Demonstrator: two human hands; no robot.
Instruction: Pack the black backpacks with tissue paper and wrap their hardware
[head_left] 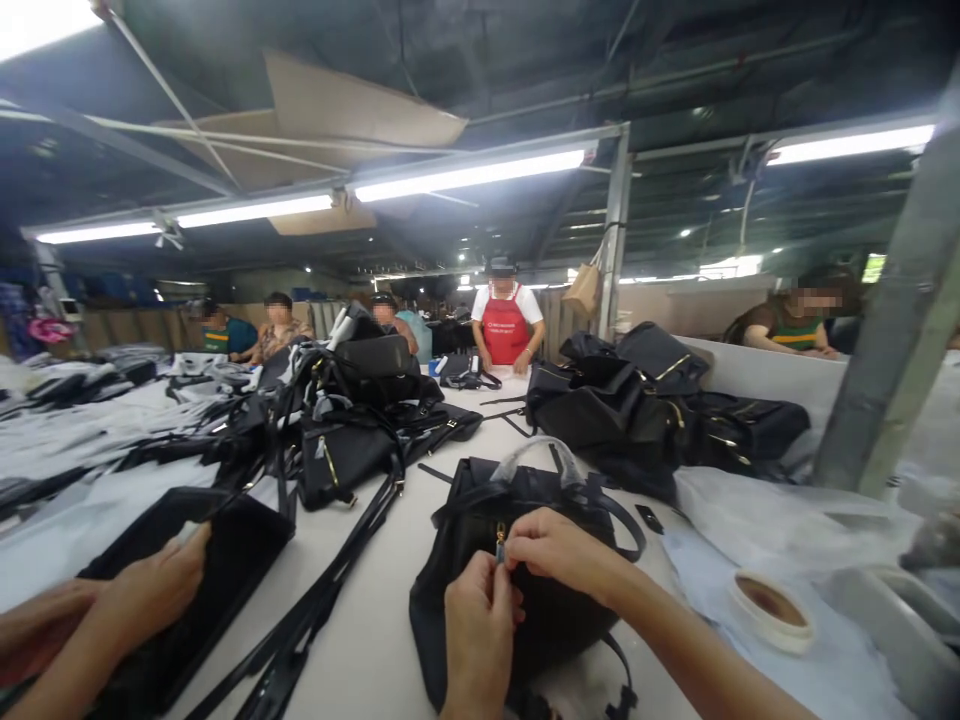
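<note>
A black handbag [480, 520] lies on the white table [375, 640] right in front of me, its handle wrapped in clear plastic [536, 455]. My left hand [480, 630] is closed against the front of the bag just below a small gold zip pull [500, 545]. My right hand [555, 550] comes in from the right and pinches that same pull with its fingertips. Both hands touch each other at the pull.
Another person's hand [154, 590] rests on a flat black panel [217, 560] at the left. Long black straps [322, 590] run between us. Piles of black bags [352, 410] [645, 400] stand behind. A tape roll [772, 605] and plastic sheets lie at right. Several workers stand at the far end.
</note>
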